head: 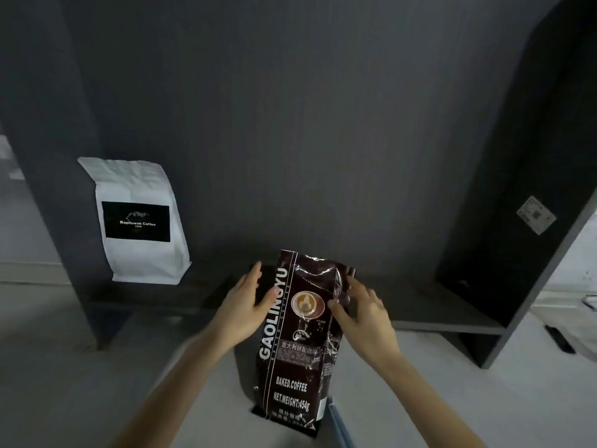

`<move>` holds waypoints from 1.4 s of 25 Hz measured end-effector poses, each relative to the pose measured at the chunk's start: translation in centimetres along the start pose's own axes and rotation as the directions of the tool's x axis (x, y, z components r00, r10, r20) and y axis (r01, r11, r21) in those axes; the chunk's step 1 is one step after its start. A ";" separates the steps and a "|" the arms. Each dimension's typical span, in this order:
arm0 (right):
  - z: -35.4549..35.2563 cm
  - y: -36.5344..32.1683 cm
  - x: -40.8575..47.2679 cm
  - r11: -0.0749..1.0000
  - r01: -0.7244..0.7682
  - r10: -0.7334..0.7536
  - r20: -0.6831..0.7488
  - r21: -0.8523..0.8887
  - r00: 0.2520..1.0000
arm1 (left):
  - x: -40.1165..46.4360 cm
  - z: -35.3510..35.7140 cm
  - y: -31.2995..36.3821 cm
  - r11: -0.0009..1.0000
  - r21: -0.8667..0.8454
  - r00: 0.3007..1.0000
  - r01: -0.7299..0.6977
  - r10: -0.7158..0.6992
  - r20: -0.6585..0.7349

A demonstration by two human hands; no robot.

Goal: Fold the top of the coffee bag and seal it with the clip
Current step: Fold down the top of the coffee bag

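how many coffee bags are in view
2: a dark brown coffee bag stands between both hands, and a white coffee bag stands on the dark shelf at left. None seem hidden.

Open shelf bay above dark coffee bag (300, 337), clear air over its top, white coffee bag (142, 221) well left on shelf, dark side panel (517, 189) closing right, back wall (290, 124) behind

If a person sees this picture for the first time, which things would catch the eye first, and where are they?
First, the dark brown coffee bag standing low in the middle, with the left hand and the right hand touching its two sides. Next, the white coffee bag with a black label, upright on the dark shelf at the left. No clip is visible.
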State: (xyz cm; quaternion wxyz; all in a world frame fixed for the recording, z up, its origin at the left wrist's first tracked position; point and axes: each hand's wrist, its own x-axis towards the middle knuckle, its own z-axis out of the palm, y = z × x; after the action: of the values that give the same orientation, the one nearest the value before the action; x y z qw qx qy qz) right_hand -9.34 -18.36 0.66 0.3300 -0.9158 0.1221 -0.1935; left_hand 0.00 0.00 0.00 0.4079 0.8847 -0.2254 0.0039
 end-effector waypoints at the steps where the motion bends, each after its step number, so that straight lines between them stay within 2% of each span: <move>1: 0.4 0.3 -0.4 0.997 -0.040 0.040 0.015 0.059 0.999 | -0.2 0.4 -0.2 0.999 -0.034 1.000 0.031 -0.031 0.003; 7: 3.0 1.3 -1.8 0.979 -0.136 0.122 0.094 0.154 0.988 | -2.2 3.0 -0.5 0.994 -0.107 1.000 0.007 -0.010 -0.025; 9: 3.3 1.2 -2.0 0.975 -0.144 0.128 0.103 0.171 0.986 | -2.5 3.4 -0.6 0.994 -0.100 0.996 0.033 -0.041 -0.076; 12: 3.6 1.1 -2.3 0.968 -0.154 0.137 0.096 0.199 0.986 | -3.0 3.8 -0.8 0.989 -0.108 0.991 0.102 -0.110 -0.077; 15: 3.8 0.8 -2.7 0.958 -0.168 0.151 0.091 0.233 0.984 | -3.7 4.1 -0.8 0.990 -0.119 0.995 0.079 -0.086 -0.059; 22: 4.1 0.3 -3.2 0.928 -0.194 0.188 0.050 0.317 0.981 | -4.8 3.8 -0.6 0.990 -0.119 0.984 0.078 -0.096 -0.152; 26: 4.0 -0.1 -3.4 0.910 -0.215 0.214 0.042 0.355 0.976 | -5.5 3.5 -0.3 0.978 -0.197 0.969 0.071 -0.114 -0.218; 29: 3.8 -0.2 -3.7 0.919 -0.194 0.196 0.030 0.343 0.980 | -6.2 3.1 -0.2 0.962 -0.263 0.946 0.068 -0.147 -0.291; 35: 3.5 -0.8 -4.7 0.928 -0.113 0.128 -0.020 0.356 0.992 | -7.0 2.0 1.6 0.943 -0.328 0.941 -0.057 -0.059 -0.333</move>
State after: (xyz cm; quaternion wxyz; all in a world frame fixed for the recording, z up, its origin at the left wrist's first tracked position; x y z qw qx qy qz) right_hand -11.94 -14.19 -2.54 0.4981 -0.8278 0.1483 -0.2113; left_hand -7.33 0.43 -1.46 0.5841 0.7892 -0.1488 0.1173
